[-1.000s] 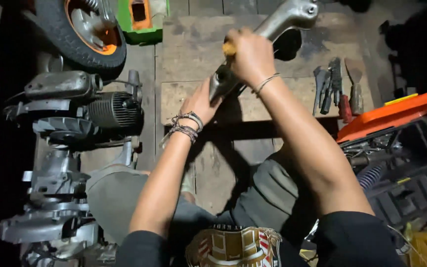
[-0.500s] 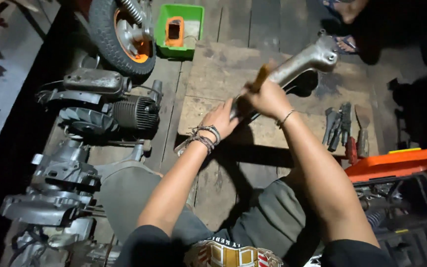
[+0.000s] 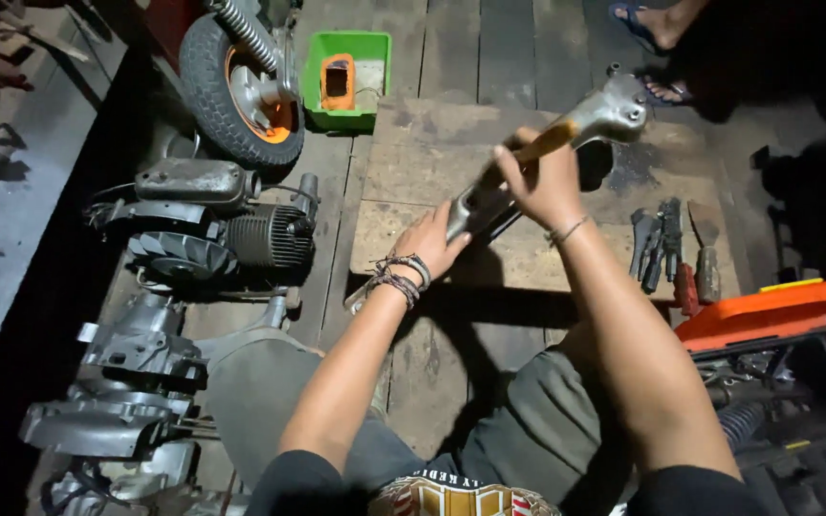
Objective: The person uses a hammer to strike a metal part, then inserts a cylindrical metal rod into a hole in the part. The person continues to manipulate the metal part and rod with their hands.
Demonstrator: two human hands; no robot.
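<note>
Head view, change: camera has tipped back since a second ago, so the board edge and the green tray now sit higher and more of the floor shows at the far side.
Casting: long grey cast-metal arm with a rounded bracket head [image 3: 537, 158] has swung from pointing nearly straight away to slanting toward the far right corner of the flat wooden board [image 3: 413, 162] that carries it; its near end stays low by the board's middle.
Meaning: by my reading, the piece has been re-angled for another pass of the tool along its upper face; the work on it looks ongoing, not finished.
Tool: wooden-handled tool with an orange-brown grip [image 3: 539, 143] lies along the casting's top, its working end hidden under the hand.
Left hand [image 3: 432, 244]: wrist wrapped in cord bracelets, fingers closed around the casting's near end, pinning it; forearm runs up from the lap, elbow bent.
Right hand [image 3: 547, 186]: fingers gripping the tool handle, knuckles up, thin bracelet at the wrist; arm stretched forward, higher than the left.
Board's right edge: dark pliers and spanners with a red-handled tool [image 3: 671, 253] lie together, well apart from both hands.
Floor, left of the board: finned grey engine block [image 3: 231, 234], small tyre on an orange rim [image 3: 241, 86], green plastic tray [image 3: 346, 81].
Right side: orange lid of a black toolbox [image 3: 776, 311].
Far edge: another person's sandalled foot [image 3: 647, 24].
</note>
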